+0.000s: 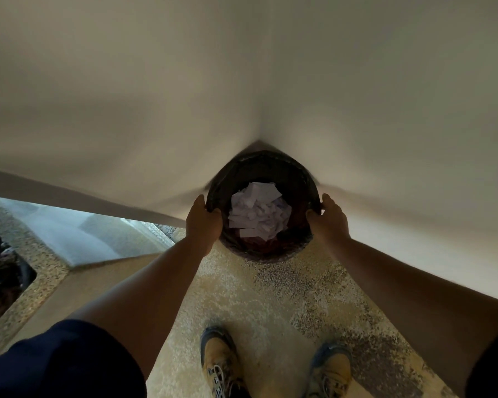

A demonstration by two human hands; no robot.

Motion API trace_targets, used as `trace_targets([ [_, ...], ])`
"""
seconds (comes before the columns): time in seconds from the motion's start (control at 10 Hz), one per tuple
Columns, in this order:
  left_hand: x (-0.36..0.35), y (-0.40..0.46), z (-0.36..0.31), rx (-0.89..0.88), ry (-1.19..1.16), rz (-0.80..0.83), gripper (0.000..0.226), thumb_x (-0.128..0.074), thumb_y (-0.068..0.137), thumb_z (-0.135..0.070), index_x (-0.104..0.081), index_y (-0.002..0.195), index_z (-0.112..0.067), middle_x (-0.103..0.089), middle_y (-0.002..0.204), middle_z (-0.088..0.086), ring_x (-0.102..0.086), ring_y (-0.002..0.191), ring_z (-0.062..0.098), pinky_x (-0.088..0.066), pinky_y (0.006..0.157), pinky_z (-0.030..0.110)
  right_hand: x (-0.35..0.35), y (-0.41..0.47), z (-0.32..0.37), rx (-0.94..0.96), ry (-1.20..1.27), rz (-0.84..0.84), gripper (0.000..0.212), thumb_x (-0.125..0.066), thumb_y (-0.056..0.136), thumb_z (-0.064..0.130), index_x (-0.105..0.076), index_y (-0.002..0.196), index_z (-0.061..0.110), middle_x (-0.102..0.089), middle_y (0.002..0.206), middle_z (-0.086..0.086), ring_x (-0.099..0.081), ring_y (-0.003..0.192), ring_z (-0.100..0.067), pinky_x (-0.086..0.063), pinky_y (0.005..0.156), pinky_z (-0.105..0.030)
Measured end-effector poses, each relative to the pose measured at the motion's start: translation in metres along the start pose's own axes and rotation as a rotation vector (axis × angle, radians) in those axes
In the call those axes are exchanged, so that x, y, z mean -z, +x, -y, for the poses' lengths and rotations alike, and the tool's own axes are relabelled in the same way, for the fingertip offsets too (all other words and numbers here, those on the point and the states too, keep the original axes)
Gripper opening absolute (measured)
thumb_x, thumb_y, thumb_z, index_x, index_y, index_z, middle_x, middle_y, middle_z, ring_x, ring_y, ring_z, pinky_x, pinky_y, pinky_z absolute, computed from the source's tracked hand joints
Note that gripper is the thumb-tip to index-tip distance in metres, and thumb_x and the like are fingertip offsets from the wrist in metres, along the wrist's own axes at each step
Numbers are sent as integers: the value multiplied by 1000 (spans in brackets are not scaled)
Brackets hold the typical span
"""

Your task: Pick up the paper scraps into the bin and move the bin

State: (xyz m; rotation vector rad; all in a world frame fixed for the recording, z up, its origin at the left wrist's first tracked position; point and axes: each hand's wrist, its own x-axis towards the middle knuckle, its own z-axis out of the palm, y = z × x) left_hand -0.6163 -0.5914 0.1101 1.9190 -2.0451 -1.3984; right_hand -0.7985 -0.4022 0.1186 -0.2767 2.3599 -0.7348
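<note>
Holding: you have the bin (263,168) gripped by its rim with both hands, arms stretched out in front of you.
Left hand: your left hand (203,221) is curled over the rim on the left side, thumb on the outside and fingers hooked over the edge into the opening.
Right hand: your right hand (329,215) is curled over the rim on the right side in the same way, closed tight on the edge.
Bin: dark, round and woven-looking, upright with its mouth facing you; it sits right in the corner where the two pale walls (156,96) meet. You cannot tell from this angle whether its base is on the floor or just above it.
Paper scraps: the white paper scraps (256,211) lie crumpled in a heap inside the bin, filling the middle of the opening.
Floor: speckled tan floor (242,297) under you, with a darker worn patch towards the right.
Feet: your two tan boots (219,363) stand near the bottom edge, well back from the bin.
Left side: a stepped ledge of the same speckled stone (41,268) runs off to your left.
</note>
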Motion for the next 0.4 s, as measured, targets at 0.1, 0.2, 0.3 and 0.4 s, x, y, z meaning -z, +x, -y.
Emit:
trace_targets([
  [0.1,-4,-22,-7,24,46,-97,49,-58,96,-20,-47,142,-5,-56,135,19,-54,126,40,-46,97,43,-7,-17,0,73,-85,-28,45,-55,92,25,-45,133,9,-54,125,-14,-56,113,-38,-50,81,-45],
  [0.2,-9,-53,-24,-227,181,-164,55,-58,95,-23,-45,146,-8,-50,147,16,-45,137,37,-41,108,50,-12,-41,5,150,-218,-41,72,-50,92,40,-27,155,12,-39,156,-13,-41,141,-34,-46,107,-53],
  [0.3,-8,-78,-38,-355,299,-113,63,-54,97,-24,-34,155,-9,-33,162,15,-25,152,34,-29,118,52,-7,-65,20,245,-217,-24,77,-50,99,41,-14,161,13,-24,167,-11,-26,153,-29,-34,120,-51],
  [0.4,12,-110,-63,-536,383,-95,66,-43,100,-28,-24,160,-7,-21,168,13,-13,157,32,-21,123,49,17,-102,48,423,-208,22,73,-44,104,40,-8,162,12,-14,170,-9,-15,157,-24,-25,125,-45],
])
